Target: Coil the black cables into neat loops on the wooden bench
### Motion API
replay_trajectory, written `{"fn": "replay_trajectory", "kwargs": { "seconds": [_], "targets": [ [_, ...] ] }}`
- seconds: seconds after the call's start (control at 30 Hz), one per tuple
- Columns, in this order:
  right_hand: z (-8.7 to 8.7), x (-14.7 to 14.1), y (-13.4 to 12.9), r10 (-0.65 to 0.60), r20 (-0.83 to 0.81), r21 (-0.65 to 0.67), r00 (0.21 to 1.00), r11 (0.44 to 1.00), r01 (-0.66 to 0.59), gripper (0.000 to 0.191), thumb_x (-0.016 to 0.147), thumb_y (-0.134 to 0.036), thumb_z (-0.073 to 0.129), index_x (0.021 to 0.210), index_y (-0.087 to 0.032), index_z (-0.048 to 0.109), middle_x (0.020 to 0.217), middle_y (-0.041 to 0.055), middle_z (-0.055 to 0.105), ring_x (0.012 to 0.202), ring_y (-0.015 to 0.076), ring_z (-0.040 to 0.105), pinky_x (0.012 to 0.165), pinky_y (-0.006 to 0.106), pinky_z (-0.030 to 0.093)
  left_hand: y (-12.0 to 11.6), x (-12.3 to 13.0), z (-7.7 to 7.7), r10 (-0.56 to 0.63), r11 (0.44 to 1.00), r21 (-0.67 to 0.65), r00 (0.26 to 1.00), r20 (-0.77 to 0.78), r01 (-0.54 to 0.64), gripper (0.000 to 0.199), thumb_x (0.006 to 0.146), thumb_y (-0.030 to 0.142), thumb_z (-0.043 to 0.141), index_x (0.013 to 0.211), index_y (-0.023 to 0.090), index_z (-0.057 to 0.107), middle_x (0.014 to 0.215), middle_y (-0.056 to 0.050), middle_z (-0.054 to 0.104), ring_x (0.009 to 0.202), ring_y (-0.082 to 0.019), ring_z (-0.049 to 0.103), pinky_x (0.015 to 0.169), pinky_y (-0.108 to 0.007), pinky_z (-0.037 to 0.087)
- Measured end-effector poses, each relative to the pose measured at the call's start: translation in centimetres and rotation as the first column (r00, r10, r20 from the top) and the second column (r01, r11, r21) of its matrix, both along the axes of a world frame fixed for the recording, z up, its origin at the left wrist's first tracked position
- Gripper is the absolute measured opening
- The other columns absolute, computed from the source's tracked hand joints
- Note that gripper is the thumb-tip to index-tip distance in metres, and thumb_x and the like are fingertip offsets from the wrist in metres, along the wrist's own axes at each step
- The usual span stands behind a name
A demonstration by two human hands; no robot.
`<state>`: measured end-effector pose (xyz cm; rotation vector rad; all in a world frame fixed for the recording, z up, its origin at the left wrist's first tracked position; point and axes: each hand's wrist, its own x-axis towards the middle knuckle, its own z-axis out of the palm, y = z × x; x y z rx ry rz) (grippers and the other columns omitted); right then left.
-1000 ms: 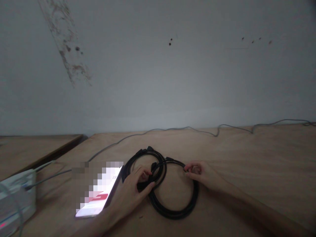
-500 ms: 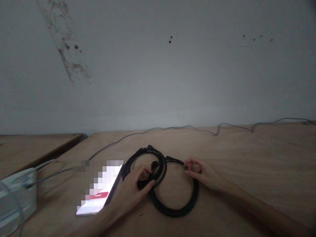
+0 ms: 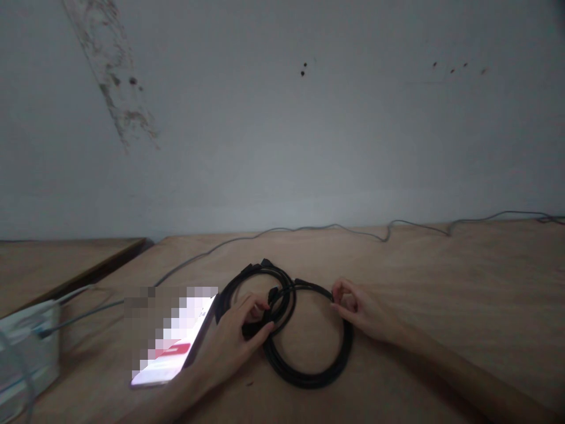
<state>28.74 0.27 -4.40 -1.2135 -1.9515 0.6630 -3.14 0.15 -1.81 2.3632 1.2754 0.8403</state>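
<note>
Two black cables, each wound into a ring, lie on the wooden table and overlap. The front right coiled cable [image 3: 309, 380] is the one between my hands; the other coiled cable [image 3: 282, 272] sits behind it to the left, partly covered by my left hand. My left hand [image 3: 241, 333] curls its fingers and thumb around the left side of the front coil, where the two rings cross. At the upper right of that same coil, my right hand [image 3: 359, 309] pinches the cable between thumb and fingers. Black plug ends [image 3: 266, 262] show along the top of the rings.
Left of the coils lies a lit phone-like screen [image 3: 176, 353], partly pixelated. A white box [image 3: 48, 353] with cables stands at the far left. One thin grey cable [image 3: 282, 228] runs along the table's back, near the wall [image 3: 282, 147]. A dark gap [image 3: 97, 268] separates another tabletop.
The whole view has shifted slightly, so things appear a little further left. My right fingertips look a bit closer together on the cable. The coils stay in place.
</note>
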Motion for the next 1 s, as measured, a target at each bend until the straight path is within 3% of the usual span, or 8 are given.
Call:
{"fn": "replay_trajectory", "kwargs": {
  "seconds": [0.2, 0.37, 0.67, 0.83, 1.0],
  "targets": [
    [0.5, -0.2, -0.2, -0.034, 0.044, 0.014, 0.998, 0.999, 0.033, 0.009, 0.092, -0.03, 0.058, 0.095, -0.022, 0.056, 0.063, -0.0074, 0.048, 0.05, 0.0105, 0.037, 0.05, 0.023, 0.029, 0.1, -0.2, -0.3, 0.011, 1.0, 0.013, 1.0, -0.024, -0.01, 0.019, 0.093, 0.037, 0.06, 0.107, 0.025, 0.057, 0.093, -0.002, 0.063, 0.084, -0.02, 0.06, 0.075, -0.033, 0.049],
    [0.8, -0.2, -0.4, 0.015, 0.078, 0.04, 0.997, 0.999, -0.018, 0.008, 0.095, -0.031, 0.055, 0.094, -0.023, 0.057, 0.063, -0.0067, 0.048, 0.052, 0.0116, 0.04, 0.052, 0.024, 0.032, 0.1, -0.1, -0.1, -0.009, 1.0, 0.018, 1.0, -0.012, 0.009, 0.019, 0.093, 0.036, 0.059, 0.108, 0.024, 0.056, 0.089, -0.001, 0.062, 0.081, -0.019, 0.06, 0.075, -0.033, 0.05],
    [-1.0, 0.5, 0.7, 0.03, 0.223, 0.169, 0.974, 0.983, -0.069, 0.022, 0.099, -0.027, 0.052, 0.11, -0.024, 0.072, 0.09, 0.0039, 0.069, 0.075, 0.0171, 0.059, 0.07, 0.03, 0.046, 0.0, 0.0, 0.1, -0.004, 1.0, 0.007, 1.0, -0.014, 0.004, 0.02, 0.093, 0.036, 0.06, 0.109, 0.025, 0.057, 0.092, -0.002, 0.063, 0.084, -0.02, 0.06, 0.077, -0.034, 0.05],
    [0.3, 0.5, 0.0, 0.068, 0.326, 0.223, 0.943, 0.964, -0.147, 0.025, 0.094, -0.018, 0.053, 0.111, -0.024, 0.071, 0.097, 0.0045, 0.066, 0.082, 0.0179, 0.061, 0.074, 0.03, 0.048, -0.1, 0.0, 0.1, -0.002, 1.0, 0.016, 1.0, -0.009, 0.003, 0.018, 0.092, 0.034, 0.059, 0.106, 0.024, 0.057, 0.09, -0.001, 0.062, 0.08, -0.019, 0.06, 0.074, -0.032, 0.049],
    [1.5, 0.8, -0.7, 0.109, 0.395, 0.268, 0.912, 0.936, -0.228, 0.04, 0.081, -0.008, 0.053, 0.116, -0.023, 0.066, 0.109, 0.0062, 0.064, 0.094, 0.0208, 0.061, 0.085, 0.034, 0.05, -0.1, 0.0, 0.3, -0.014, 1.0, 0.015, 1.0, -0.02, 0.014, 0.018, 0.093, 0.035, 0.058, 0.106, 0.024, 0.056, 0.09, -0.001, 0.061, 0.081, -0.019, 0.059, 0.074, -0.032, 0.049]
  ]
}}
